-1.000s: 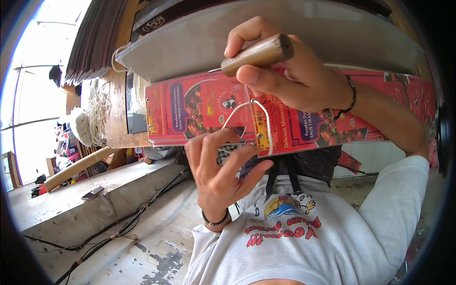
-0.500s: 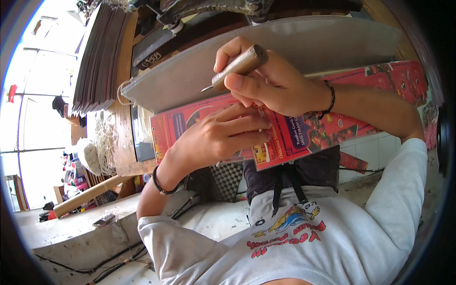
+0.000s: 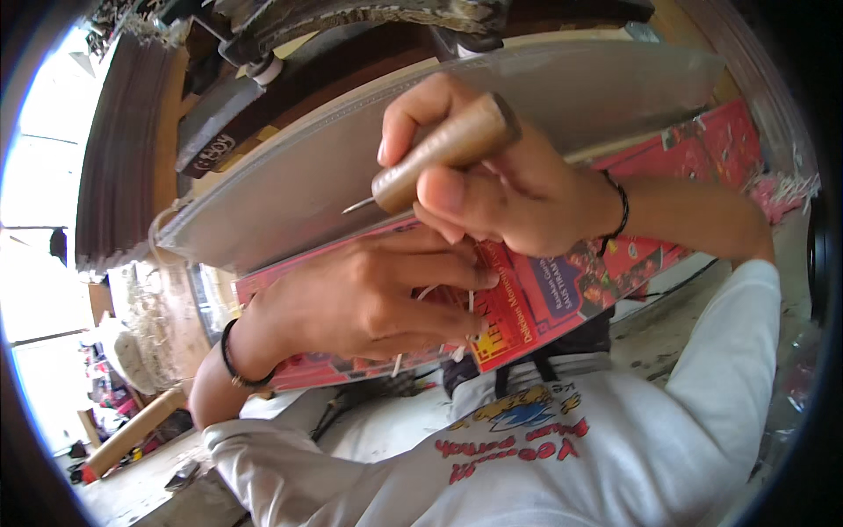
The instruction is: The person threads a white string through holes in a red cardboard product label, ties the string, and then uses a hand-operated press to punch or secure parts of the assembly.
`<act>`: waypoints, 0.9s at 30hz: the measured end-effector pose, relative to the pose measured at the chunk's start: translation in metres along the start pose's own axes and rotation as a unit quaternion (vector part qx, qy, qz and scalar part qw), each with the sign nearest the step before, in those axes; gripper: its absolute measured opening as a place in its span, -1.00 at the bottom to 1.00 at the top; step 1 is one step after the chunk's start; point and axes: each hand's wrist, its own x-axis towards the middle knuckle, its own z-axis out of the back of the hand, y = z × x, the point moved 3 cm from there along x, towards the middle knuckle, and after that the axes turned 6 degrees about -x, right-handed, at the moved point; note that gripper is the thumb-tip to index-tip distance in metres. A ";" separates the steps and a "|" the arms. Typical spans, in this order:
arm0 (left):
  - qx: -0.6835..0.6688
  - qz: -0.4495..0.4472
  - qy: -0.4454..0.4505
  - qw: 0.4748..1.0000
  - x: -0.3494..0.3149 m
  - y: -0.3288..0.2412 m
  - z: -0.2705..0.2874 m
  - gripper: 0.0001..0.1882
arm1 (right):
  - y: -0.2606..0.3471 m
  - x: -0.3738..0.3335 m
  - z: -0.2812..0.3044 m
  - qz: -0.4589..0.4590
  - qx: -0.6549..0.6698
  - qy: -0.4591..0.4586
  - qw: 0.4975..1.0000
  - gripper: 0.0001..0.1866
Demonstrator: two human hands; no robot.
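Observation:
My right hand (image 3: 514,180) is closed around the wooden handle of an awl (image 3: 448,149), its thin metal point aimed left above the sheets. Below it my left hand (image 3: 378,294) lies bent over a glossy red printed menu (image 3: 562,294), its fingertips toward the right. A thin white cord (image 3: 426,292) runs between the left fingers and shows again beside the hand's lower edge. The left thumb is hidden, as is whatever lies under the palm. Behind the menu, a long clear plastic sheet (image 3: 334,154) with a stitched edge stands tilted up.
A tall stack of dark brown sheets (image 3: 127,158) stands at the left. Dark machine parts (image 3: 351,35) sit behind the plastic sheet. A hank of pale string (image 3: 145,307) hangs at the left by a wooden edge, above a cardboard tube (image 3: 136,430).
The view has shifted, and both hands look larger and lower. The awl remains in my right hand, its point lower and farther left. More white cord shows around my left fingers.

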 end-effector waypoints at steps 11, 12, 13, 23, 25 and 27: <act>0.012 0.012 -0.102 0.995 -0.007 0.003 -0.010 -0.80 | 0.072 -0.070 0.012 -0.036 -0.224 0.060 0.972 -0.65; 0.019 0.005 -0.095 0.995 -0.007 0.004 -0.010 -0.79 | 0.076 -0.079 0.008 -0.030 -0.229 0.062 0.971 -0.65; 0.016 0.000 -0.096 0.995 -0.007 0.004 -0.009 -0.79 | 0.077 -0.087 0.003 -0.029 -0.235 0.062 0.970 -0.64; 0.009 -0.014 -0.058 0.998 -0.016 0.010 -0.003 -0.74 | 0.067 -0.069 -0.026 -0.228 -0.170 0.038 0.958 -0.70; 0.005 -0.015 -0.050 0.999 -0.017 0.008 -0.002 -0.73 | 0.058 -0.070 -0.030 -0.182 -0.172 0.025 0.968 -0.68; -0.010 -0.011 -0.043 0.999 -0.020 0.004 0.000 -0.72 | 0.048 -0.075 -0.033 -0.144 -0.164 0.007 0.976 -0.66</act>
